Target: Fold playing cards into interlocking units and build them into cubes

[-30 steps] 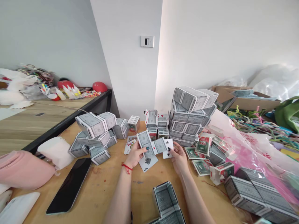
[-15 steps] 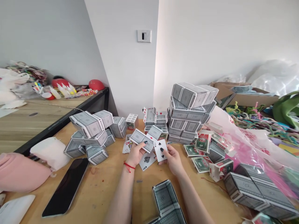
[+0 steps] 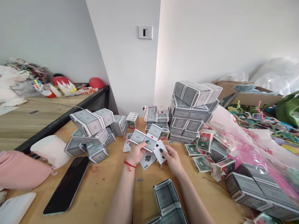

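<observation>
Wooden table [image 3: 98, 194] at the bottom. Card-back tower [image 3: 187, 123] stood right rear; phone [image 3: 67, 185] lay left. Left hand [image 3: 137, 152] pinched joined card piece [image 3: 139, 137] over mid-table, thumb on top. Right hand [image 3: 173, 159] pinched one spade card [image 3: 159, 151] beside it; contact between pieces unclear. Ace of spades [image 3: 146, 160] lay just below.

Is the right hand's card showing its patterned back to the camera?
No, the card in the right hand shows its white face with black spades.
</observation>
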### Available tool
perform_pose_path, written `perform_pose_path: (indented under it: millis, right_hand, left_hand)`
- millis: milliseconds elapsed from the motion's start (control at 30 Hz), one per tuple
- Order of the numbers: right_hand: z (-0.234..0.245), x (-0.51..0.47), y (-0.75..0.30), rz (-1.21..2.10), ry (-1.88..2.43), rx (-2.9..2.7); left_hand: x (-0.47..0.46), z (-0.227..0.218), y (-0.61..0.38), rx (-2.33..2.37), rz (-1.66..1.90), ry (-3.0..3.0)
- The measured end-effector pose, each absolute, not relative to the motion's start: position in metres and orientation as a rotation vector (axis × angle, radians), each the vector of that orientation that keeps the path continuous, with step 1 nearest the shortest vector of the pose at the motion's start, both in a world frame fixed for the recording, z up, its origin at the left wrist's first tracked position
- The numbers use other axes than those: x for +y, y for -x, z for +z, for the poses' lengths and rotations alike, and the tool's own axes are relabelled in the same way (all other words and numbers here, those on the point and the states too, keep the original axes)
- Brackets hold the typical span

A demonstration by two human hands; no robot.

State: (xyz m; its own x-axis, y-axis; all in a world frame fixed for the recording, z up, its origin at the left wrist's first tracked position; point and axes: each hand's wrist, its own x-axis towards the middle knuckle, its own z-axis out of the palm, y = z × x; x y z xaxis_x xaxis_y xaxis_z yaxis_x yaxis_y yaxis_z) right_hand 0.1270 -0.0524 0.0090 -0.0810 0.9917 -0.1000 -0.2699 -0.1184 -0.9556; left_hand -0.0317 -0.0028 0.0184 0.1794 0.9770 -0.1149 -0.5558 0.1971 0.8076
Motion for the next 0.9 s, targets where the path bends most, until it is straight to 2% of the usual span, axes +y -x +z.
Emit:
perform_pose_path:
  millis: [567,900]
  right_hand:
    - [0.007,-0.051,-0.135,1.320,1.079,-0.931]
    - [0.010,-0.055,-0.127,1.462,1.092,-1.076]
  left_hand:
    - [-0.001,0.017,0.030,0.746,1.269,-0.630]
    - [-0.002,0.015,0.022,0.806,1.245,-0.674]
